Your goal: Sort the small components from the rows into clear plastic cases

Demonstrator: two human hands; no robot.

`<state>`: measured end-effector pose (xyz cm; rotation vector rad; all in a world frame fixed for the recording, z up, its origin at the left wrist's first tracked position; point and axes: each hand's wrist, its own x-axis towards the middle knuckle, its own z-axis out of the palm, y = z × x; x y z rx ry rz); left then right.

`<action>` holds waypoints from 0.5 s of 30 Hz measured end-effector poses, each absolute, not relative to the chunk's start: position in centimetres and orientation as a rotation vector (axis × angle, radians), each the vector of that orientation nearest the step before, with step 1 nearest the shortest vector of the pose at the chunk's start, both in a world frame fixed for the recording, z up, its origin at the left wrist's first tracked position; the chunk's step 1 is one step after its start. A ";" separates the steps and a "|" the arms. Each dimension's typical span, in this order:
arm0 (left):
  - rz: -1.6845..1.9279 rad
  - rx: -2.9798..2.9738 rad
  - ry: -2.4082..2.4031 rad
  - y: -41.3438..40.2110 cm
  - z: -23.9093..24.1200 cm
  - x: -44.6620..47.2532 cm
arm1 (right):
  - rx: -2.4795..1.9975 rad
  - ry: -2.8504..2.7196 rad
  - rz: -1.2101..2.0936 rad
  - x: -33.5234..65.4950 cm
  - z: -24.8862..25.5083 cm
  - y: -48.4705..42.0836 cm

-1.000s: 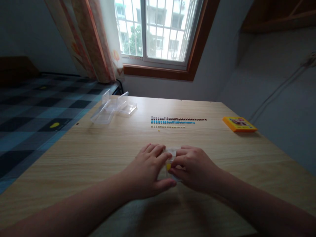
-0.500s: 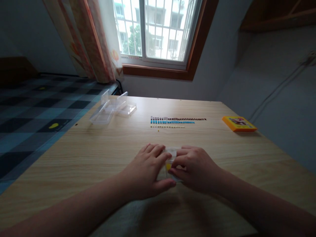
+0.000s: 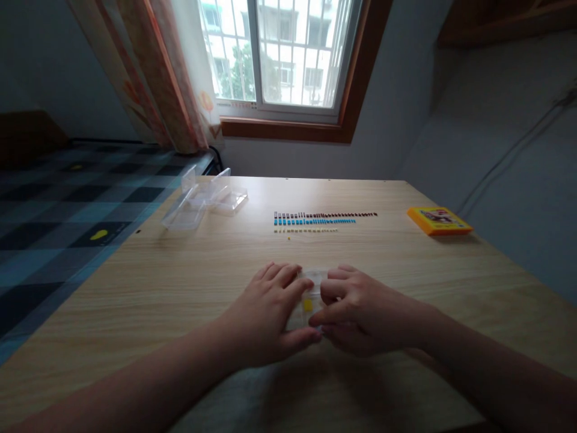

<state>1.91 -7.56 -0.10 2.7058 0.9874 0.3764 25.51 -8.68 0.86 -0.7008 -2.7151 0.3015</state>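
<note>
Touching a clear plastic box (image 3: 316, 293) on the table (image 3: 189, 282) are both hands (image 3: 273, 316) (image 3: 363, 310).

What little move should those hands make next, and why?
Perhaps the right hand should pinch at the yellow patch in the clear box: it is close beside it, the left hand spans the box, and one yellow piece lies alone before the rows. Whether it already holds something is hidden.

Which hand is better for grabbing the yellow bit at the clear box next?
Probably the right hand: its pointing finger reaches beside the yellow bit, while the left hand spreads over the clear box, seemingly steadying it.
</note>
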 end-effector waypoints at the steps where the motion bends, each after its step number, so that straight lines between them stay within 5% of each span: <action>1: 0.374 2.707 0.983 -7.5 -0.1 1.9 | -0.704 -2.717 0.291 25.4 0.8 -8.7; 15: 0.426 2.724 0.964 -7.4 -0.3 1.8 | -0.721 -2.732 0.249 25.0 0.8 -8.7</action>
